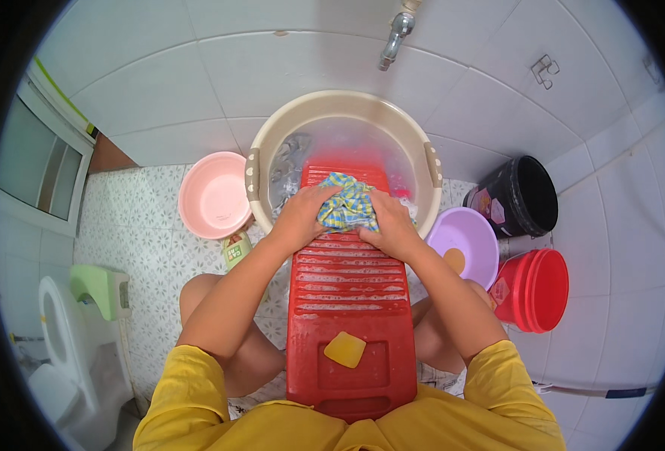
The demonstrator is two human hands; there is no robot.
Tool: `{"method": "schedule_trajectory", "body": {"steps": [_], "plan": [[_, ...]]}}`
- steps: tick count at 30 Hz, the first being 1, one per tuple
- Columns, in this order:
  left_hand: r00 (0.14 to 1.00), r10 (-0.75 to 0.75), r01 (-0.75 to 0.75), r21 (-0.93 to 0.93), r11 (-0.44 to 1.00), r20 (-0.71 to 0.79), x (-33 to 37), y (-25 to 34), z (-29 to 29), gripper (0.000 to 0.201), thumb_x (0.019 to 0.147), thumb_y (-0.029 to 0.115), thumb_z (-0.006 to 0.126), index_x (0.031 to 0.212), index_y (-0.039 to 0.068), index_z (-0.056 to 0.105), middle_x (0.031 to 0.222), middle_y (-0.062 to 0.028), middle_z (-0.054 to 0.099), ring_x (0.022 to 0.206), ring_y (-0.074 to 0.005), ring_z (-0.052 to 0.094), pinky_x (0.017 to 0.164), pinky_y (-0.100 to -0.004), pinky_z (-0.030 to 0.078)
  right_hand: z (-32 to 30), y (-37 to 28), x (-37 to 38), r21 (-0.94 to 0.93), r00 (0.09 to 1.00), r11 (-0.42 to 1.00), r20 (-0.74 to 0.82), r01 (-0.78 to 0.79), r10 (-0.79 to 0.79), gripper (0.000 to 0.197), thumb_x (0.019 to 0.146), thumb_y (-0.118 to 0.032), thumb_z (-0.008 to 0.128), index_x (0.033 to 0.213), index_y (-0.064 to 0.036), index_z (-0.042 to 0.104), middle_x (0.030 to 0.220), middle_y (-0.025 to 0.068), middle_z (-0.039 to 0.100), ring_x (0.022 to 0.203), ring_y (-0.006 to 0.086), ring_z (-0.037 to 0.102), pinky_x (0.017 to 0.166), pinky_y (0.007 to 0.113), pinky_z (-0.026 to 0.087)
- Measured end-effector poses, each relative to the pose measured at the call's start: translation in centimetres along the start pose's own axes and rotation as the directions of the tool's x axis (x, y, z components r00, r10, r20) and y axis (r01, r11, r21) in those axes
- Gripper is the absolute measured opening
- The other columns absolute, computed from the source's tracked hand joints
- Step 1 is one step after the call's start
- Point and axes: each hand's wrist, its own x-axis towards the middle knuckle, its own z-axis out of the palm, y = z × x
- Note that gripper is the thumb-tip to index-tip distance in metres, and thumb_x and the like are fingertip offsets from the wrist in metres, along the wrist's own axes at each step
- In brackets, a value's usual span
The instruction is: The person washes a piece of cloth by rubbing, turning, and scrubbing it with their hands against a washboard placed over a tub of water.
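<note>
A bunched blue, yellow and white checked cloth [347, 204] lies on the ridged part of a red washboard [351, 282]. My left hand [301, 218] grips the cloth from its left side, and my right hand [392, 224] holds it from the right. The washboard slopes from my lap into a large cream tub [347, 105] of water, its far end under the surface. Suds streak the ridges below my hands. On the flat near end rests a yellow bar of soap [345, 350]. Grey cloth [293, 154] sits in the water at the tub's left.
Left of the tub stands a pink basin [213, 197], with a green-labelled bottle [236, 249] beside it. To the right are a purple basin [477, 233], a black bucket [535, 197] and a red bucket [544, 292]. A tap [398, 41] juts from the wall. A toilet [77, 353] is far left.
</note>
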Motion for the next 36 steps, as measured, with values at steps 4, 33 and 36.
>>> {"method": "schedule_trajectory", "body": {"steps": [4,33,36], "plan": [[0.987,-0.154,0.114,-0.446,0.888,-0.053,1.3,0.0,-1.0,0.040,0.069,0.007,0.072,0.107,0.005,0.061,0.095,-0.0139,0.067,0.088,-0.0280,0.065,0.079,-0.0340,0.049,-1.8,-0.5,0.3,0.289,0.983,0.939,0.036,-0.185,0.183,0.047,0.080,-0.019,0.064,0.121,-0.0040,0.044,0.115,0.0163,0.058,0.109,0.0308,0.055,0.091,0.040,0.042],[0.948,-0.193,0.179,0.079,0.981,0.251,5.0,-1.7,1.8,0.053,0.092,0.052,0.040,0.139,0.026,0.038,0.145,-0.0193,0.031,0.124,-0.0422,0.042,0.101,-0.0503,0.036,3.7,2.6,5.4,-0.035,0.976,0.978,0.059,-0.206,0.208,0.047,0.087,-0.025,0.052,0.130,-0.0079,0.047,0.137,0.0189,0.041,0.128,0.0411,0.034,0.104,0.052,0.029],[0.971,0.043,-0.076,0.132,0.988,0.237,-1.5,1.4,0.5,0.055,0.089,0.038,0.054,0.139,0.019,0.038,0.138,-0.0230,0.038,0.118,-0.0435,0.046,0.098,-0.0472,0.039,2.6,1.2,-0.9,0.135,0.983,0.975,-0.074,0.178,-0.169,0.042,0.083,-0.021,0.055,0.120,-0.0021,0.054,0.128,0.0208,0.049,0.121,0.0414,0.040,0.103,0.046,0.032]]}}
